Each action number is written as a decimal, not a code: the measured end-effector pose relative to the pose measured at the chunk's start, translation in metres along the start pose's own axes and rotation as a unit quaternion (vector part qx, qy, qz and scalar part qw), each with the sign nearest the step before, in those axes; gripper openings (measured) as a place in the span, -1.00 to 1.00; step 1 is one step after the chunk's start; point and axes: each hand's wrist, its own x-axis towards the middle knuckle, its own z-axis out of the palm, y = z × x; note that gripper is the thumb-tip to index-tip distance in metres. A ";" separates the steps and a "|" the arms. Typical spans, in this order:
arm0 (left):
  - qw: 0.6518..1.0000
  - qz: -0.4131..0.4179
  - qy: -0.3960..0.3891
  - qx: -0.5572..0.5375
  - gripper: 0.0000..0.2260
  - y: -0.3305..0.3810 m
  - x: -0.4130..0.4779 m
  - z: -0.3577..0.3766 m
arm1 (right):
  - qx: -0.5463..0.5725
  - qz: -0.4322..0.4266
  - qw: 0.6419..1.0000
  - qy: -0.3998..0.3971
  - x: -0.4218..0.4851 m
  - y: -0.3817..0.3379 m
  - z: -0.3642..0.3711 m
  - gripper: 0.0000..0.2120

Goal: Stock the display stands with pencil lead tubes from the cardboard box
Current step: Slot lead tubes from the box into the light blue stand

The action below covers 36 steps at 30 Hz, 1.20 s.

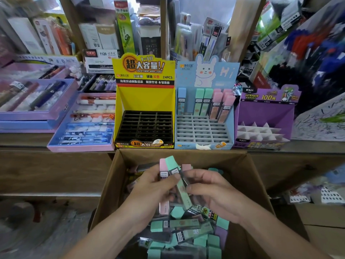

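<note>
- Your left grip hangs over the open cardboard box, at 7 o'clock from the middle of the view. Its fingers are curled round a pink tube that stands nearly upright.
- Your right grip sits at 5 o'clock, close to the left one. It pinches a green tube, with the thumb pressed on the tube's side.
- The green tube tilts with its cap toward 11 o'clock and lies against the pink tube.
- A second pink cap shows behind your right fingers; you cannot tell which grip holds it.
- Under both grips the loose tubes lie heaped in the box, mostly green-capped, with some pink, purple and dark ones, pointing every way.
- At 12 o'clock from the box, on the desk, stands the yellow display stand, with its black slot grid facing you.
- Just beside it, at 1 o'clock, is the blue display stand with a rabbit on its header. Upright tubes stand at the back of its grey grid: one blue tube, two green ones and a cluster of pink ones at the right.
- At 2 o'clock is the purple display stand, fitted with white triangular dividers.
- At 10 o'clock, flat pen trays in pink and blue lie on the desk.
- Beyond them all, at 12 o'clock, shelves carry packaged stationery, too blurred to read.
</note>
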 end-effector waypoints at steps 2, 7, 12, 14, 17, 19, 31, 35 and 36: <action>1.000 -0.012 0.009 -0.016 -0.85 -0.002 0.001 0.000 | 0.004 0.007 1.000 -0.001 0.000 -0.001 0.000 -0.70; 0.999 -0.031 0.023 -0.031 -0.82 -0.004 0.001 -0.007 | 0.046 0.018 0.999 -0.017 0.001 -0.005 0.001 -0.68; 0.995 -0.028 0.062 -0.069 -0.83 -0.003 0.006 -0.019 | 0.073 -0.003 0.997 0.017 0.003 -0.010 -0.005 -0.66; 0.994 -0.031 0.077 -0.074 -0.80 -0.005 0.008 -0.022 | 0.048 -0.013 0.998 0.030 0.002 -0.011 -0.006 -0.67; 0.993 -0.034 0.087 -0.066 -0.77 -0.006 0.010 -0.025 | 0.023 -0.031 0.998 0.042 0.001 -0.013 -0.006 -0.70; 0.994 -0.030 0.092 -0.050 -0.79 -0.004 0.010 -0.027 | 0.020 -0.050 0.998 0.041 0.000 -0.014 -0.008 -0.72; 0.995 0.008 0.095 -0.036 -0.81 0.010 0.005 -0.020 | -0.149 -0.206 0.959 0.122 -0.002 -0.053 -0.012 -0.81; 0.995 0.006 0.092 -0.044 -0.82 0.011 0.005 -0.019 | -0.219 -0.237 0.931 0.171 0.002 -0.074 -0.014 -0.92; 0.995 0.006 0.093 -0.045 -0.82 0.012 0.005 -0.019 | -0.234 -0.252 0.921 0.185 0.004 -0.079 -0.016 -0.94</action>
